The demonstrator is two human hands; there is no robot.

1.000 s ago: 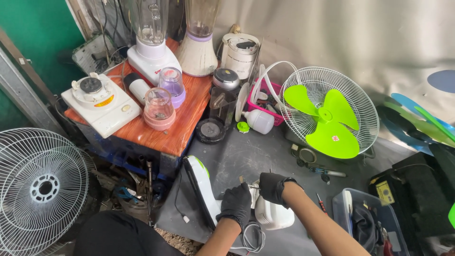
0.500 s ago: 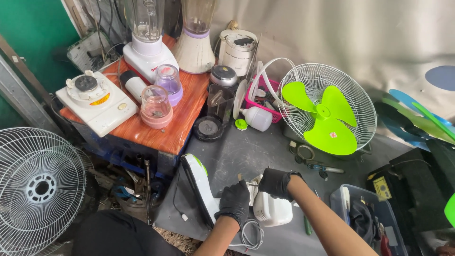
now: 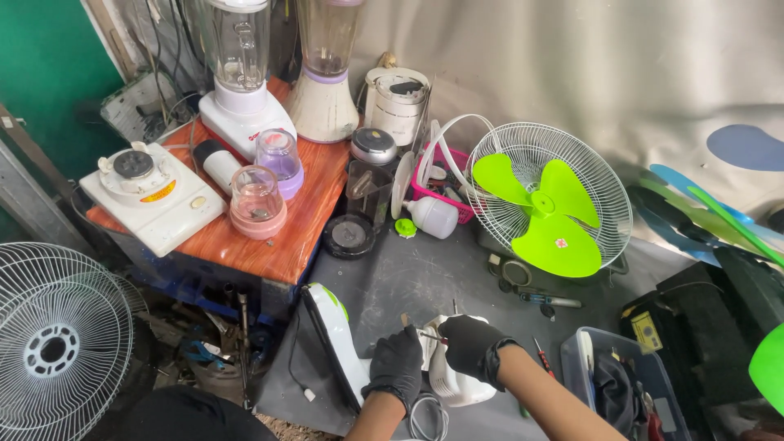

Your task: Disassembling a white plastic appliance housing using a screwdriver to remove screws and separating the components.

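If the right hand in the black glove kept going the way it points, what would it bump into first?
The right hand points left across the white appliance body, so it would probably meet the gloved left hand first. Depth is hard to judge; it might pass just above it.

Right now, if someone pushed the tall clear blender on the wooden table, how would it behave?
The clear blender would probably tip rather than slide: its tall jar sits on a narrower white base. The jar looks empty, so it is likely light. It could knock the small purple jar beside it.
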